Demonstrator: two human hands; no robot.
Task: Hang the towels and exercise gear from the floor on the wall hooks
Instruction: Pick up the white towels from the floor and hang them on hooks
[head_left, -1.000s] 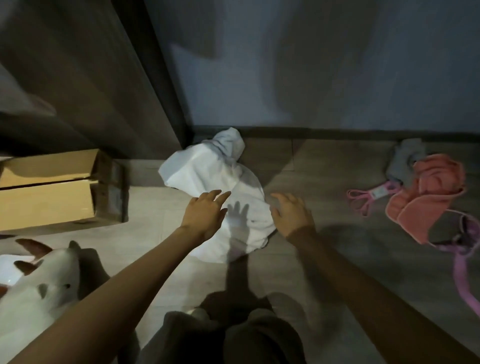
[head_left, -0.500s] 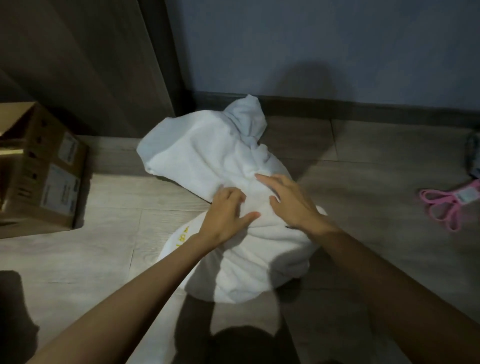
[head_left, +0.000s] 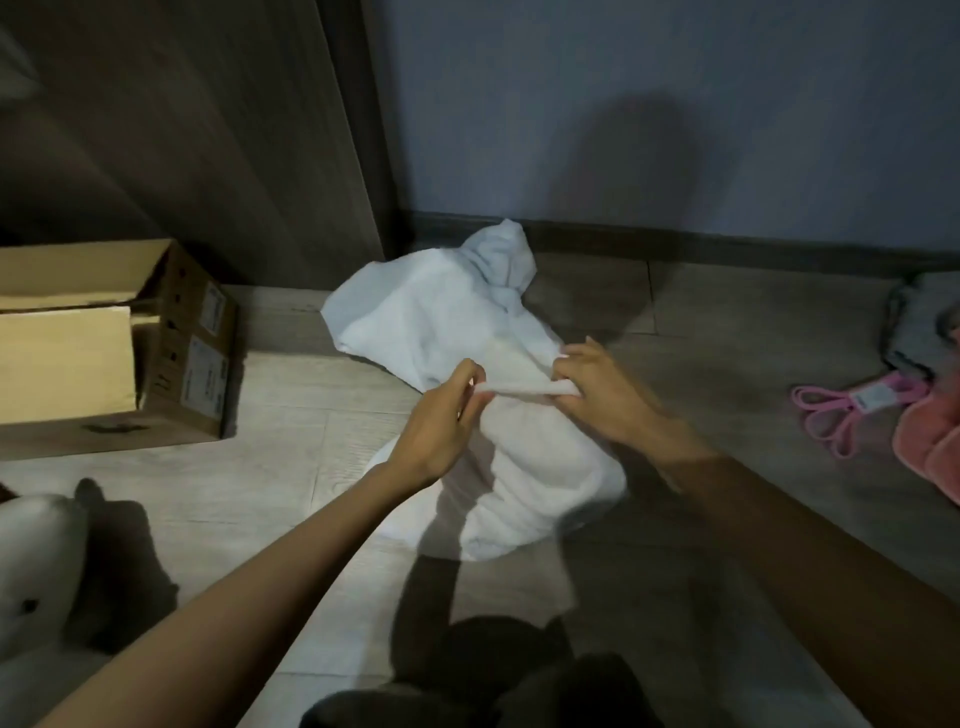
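Dim room in a home: pale plank floor (head_left: 311, 395), plain painted wall (head_left: 675, 104) with dark skirting board (head_left: 727, 249), wooden door (head_left: 182, 130), cardboard box (head_left: 171, 364), plush toy (head_left: 36, 561), white towel (head_left: 431, 322) and pink towel (head_left: 930, 441) dropped underfoot.

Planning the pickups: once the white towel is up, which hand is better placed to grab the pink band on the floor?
Right, probably. The right hand pinches the white towel on the side nearer the pink band, which lies to its right; the left hand would have to cross over.
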